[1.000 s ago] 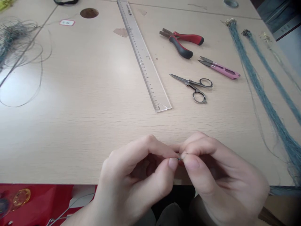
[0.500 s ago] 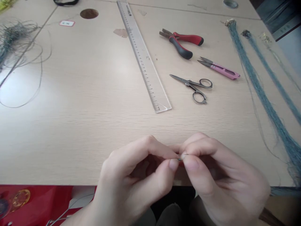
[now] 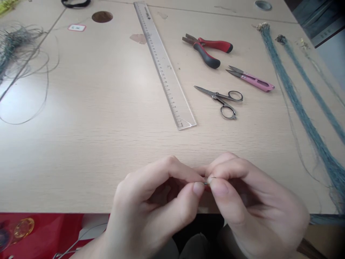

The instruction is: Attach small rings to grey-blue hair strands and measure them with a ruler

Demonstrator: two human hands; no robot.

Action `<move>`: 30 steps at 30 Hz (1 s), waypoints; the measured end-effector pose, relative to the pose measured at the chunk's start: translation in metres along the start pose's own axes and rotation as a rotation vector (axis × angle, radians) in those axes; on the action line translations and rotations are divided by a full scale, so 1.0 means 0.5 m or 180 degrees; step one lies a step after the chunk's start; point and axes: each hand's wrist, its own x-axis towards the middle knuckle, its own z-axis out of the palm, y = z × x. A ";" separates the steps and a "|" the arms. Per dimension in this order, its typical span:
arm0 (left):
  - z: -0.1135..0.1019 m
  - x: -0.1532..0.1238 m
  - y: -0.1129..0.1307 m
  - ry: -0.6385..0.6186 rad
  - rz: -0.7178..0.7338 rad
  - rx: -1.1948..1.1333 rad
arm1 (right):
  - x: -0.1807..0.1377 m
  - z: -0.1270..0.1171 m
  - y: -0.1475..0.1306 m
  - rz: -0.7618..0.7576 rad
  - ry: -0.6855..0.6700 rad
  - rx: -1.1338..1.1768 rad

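Note:
At the table's front edge my left hand (image 3: 159, 201) and my right hand (image 3: 250, 201) meet, thumbs and forefingers pinched tip to tip. Between them shows a tiny piece of thin greenish thread (image 3: 205, 183), held by both. A fine end pokes up at the right fingertips. Most of the thread is hidden by the fingers, and a speck of red or orange shows just under it. Ahead of the hands lie silver scissors (image 3: 216, 95) with their blades together and a clear ruler (image 3: 167, 68).
Red-and-black pliers (image 3: 206, 48) and pink thread snips (image 3: 256, 81) lie beyond the scissors. Bundles of blue-green thread (image 3: 293, 93) stretch along the right side. A tangled thread heap (image 3: 13, 46) is at far left, near a small label (image 3: 77, 27) and a round hole (image 3: 102, 16).
Almost nothing differs. Both hands keep the same pinch, with only a very slight shift of the left hand and of the whole view.

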 end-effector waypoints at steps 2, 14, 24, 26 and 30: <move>-0.003 0.001 0.001 -0.0078 -0.0029 0.0081 | 0.001 -0.001 0.001 -0.0020 0.0008 -0.0056; -0.010 0.001 -0.002 -0.0258 0.0066 0.0165 | 0.000 0.000 0.009 -0.0045 0.0063 -0.0025; -0.006 -0.002 -0.003 -0.0174 -0.0152 0.0205 | 0.005 -0.006 0.006 -0.0062 -0.0064 -0.0127; -0.005 -0.001 -0.005 -0.0153 -0.0133 0.0173 | 0.005 -0.005 0.006 -0.0105 -0.0079 -0.0169; -0.004 -0.002 -0.003 -0.0097 -0.0087 0.0134 | 0.006 -0.009 0.015 -0.0271 -0.0125 -0.0247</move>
